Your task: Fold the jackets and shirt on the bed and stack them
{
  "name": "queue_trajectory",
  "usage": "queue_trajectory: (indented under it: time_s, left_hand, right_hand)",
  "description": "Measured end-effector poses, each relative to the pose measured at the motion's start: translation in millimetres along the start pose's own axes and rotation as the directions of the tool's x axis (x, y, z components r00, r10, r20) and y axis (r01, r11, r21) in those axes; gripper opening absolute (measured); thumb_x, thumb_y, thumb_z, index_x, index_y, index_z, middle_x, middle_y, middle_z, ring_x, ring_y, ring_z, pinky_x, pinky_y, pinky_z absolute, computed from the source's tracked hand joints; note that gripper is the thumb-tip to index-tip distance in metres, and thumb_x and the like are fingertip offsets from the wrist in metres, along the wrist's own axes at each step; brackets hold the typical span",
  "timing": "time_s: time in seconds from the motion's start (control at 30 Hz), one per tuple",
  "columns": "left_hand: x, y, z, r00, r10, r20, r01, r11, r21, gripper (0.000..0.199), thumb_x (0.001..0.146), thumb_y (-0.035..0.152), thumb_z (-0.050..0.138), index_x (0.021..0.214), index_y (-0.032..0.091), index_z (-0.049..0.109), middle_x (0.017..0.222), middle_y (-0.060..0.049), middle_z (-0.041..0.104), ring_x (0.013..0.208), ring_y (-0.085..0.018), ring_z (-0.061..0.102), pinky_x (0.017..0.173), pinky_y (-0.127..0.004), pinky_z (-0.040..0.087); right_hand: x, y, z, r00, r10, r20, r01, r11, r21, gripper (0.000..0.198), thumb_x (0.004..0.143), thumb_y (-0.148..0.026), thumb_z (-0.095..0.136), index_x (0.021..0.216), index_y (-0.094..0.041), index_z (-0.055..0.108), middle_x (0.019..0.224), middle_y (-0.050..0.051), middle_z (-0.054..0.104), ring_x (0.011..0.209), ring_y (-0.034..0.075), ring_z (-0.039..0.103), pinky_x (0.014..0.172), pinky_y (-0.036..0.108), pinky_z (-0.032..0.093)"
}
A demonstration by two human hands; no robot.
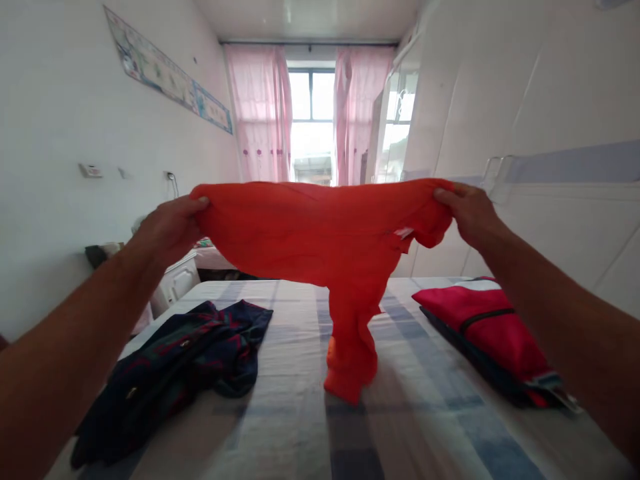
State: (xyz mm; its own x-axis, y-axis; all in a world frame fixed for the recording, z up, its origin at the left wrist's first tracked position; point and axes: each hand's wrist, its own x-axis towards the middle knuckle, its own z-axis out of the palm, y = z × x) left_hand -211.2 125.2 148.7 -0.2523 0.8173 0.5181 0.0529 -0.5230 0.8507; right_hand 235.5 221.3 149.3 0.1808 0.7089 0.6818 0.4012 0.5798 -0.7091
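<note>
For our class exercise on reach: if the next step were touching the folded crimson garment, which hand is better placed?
Probably the right hand: the folded crimson garment lies on that side of the bed, below it. The left hand is farther off. Both hold the orange garment.

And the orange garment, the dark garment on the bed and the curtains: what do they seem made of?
Orange garment: soft, matte cloth, perhaps cotton or a blend; it droops in loose folds.
Dark garment: cloth with a dull finish, fibre unclear; it lies crumpled.
Curtains: thin, slightly sheer fabric, possibly polyester; daylight seems to glow through.
</note>
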Motion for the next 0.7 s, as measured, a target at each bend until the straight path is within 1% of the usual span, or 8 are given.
queue_trajectory:
  time_s: [0.13,0.27,0.3,0.37,0.43,0.5,0.6,0.7]
  left_hand:
    - [-81.9,-54.9,-37.6,0.926,-0.374,-0.051,0.378,0.920,0.108,0.052,0.069,0.023,0.070,0.118,0.007,0.058,0.103,-0.009,0.071,0.090,-0.022,0.065,0.079,-0.028,0.053]
    - [-185.0,-111.8,-65.3,0.620,-0.784,0.023,0.746,0.599,0.291,0.047,0.054,0.035,0.079,0.098,0.023,0.070,0.087,-0.002,0.075,0.084,-0.030,0.068,0.072,-0.035,0.055]
    - [-204.3,-119.1,-65.2,0.597,-0.802,0.030,0.752,0.572,0.327,0.043,0.050,0.036,0.080,0.091,0.025,0.072,0.086,-0.002,0.075,0.088,-0.033,0.067,0.075,-0.037,0.055]
    - [-228.9,-125.1,-56.3,0.650,-0.760,0.013,0.705,0.609,0.365,0.040,0.046,0.038,0.080,0.084,0.027,0.073,0.092,-0.002,0.075,0.102,-0.037,0.062,0.085,-0.041,0.052]
    - [-235.8,-123.8,-40.1,0.728,-0.685,-0.031,0.644,0.667,0.376,0.044,0.049,0.044,0.079,0.089,0.028,0.073,0.101,-0.002,0.073,0.113,-0.036,0.056,0.094,-0.042,0.047]
    - [-231.1,-121.1,-23.5,0.726,-0.683,-0.081,0.658,0.655,0.371,0.049,0.055,0.050,0.076,0.097,0.025,0.071,0.103,-0.004,0.072,0.109,-0.034,0.059,0.092,-0.039,0.048]
    - [-219.0,-120.6,-11.7,0.700,-0.712,-0.064,0.693,0.654,0.303,0.052,0.063,0.053,0.073,0.102,0.020,0.067,0.093,-0.005,0.073,0.089,-0.025,0.067,0.077,-0.030,0.054]
    - [-216.0,-122.0,-20.1,0.761,-0.641,-0.102,0.646,0.732,0.217,0.052,0.065,0.055,0.071,0.104,0.021,0.065,0.084,-0.001,0.072,0.072,-0.017,0.065,0.063,-0.022,0.052]
  right_hand:
    - [-94.6,43.4,-25.1,0.922,0.219,0.319,-0.200,0.975,-0.094,0.026,0.074,-0.037,0.061,0.086,-0.016,0.068,0.076,0.002,0.067,0.067,0.014,0.057,0.065,0.025,0.047]
    - [-203.7,94.4,-45.9,0.721,0.437,0.538,-0.343,0.899,-0.271,0.027,0.073,-0.040,0.058,0.085,-0.018,0.068,0.082,0.002,0.070,0.082,0.023,0.063,0.072,0.031,0.051]
    - [-222.6,102.7,-49.9,0.667,0.472,0.577,-0.359,0.882,-0.306,0.029,0.073,-0.040,0.058,0.089,-0.018,0.069,0.086,0.002,0.071,0.086,0.025,0.063,0.075,0.033,0.051]
    - [-245.1,112.7,-53.8,0.611,0.504,0.610,-0.377,0.863,-0.335,0.037,0.073,-0.041,0.058,0.101,-0.019,0.069,0.101,0.004,0.070,0.100,0.028,0.062,0.086,0.036,0.050]
    - [-249.7,115.1,-50.1,0.636,0.512,0.577,-0.386,0.859,-0.337,0.046,0.075,-0.044,0.058,0.114,-0.020,0.065,0.118,0.006,0.065,0.116,0.029,0.054,0.098,0.038,0.043]
    - [-244.4,111.6,-39.8,0.684,0.531,0.501,-0.400,0.847,-0.351,0.052,0.077,-0.049,0.057,0.119,-0.020,0.062,0.127,0.007,0.059,0.123,0.029,0.049,0.105,0.039,0.036]
    - [-234.9,98.8,-25.1,0.707,0.529,0.469,-0.414,0.848,-0.332,0.051,0.078,-0.052,0.055,0.113,-0.017,0.064,0.120,0.008,0.064,0.114,0.028,0.055,0.100,0.036,0.041]
    - [-236.5,84.7,-30.0,0.753,0.469,0.461,-0.411,0.883,-0.227,0.043,0.079,-0.050,0.053,0.106,-0.018,0.065,0.099,0.004,0.069,0.093,0.024,0.063,0.083,0.031,0.049]
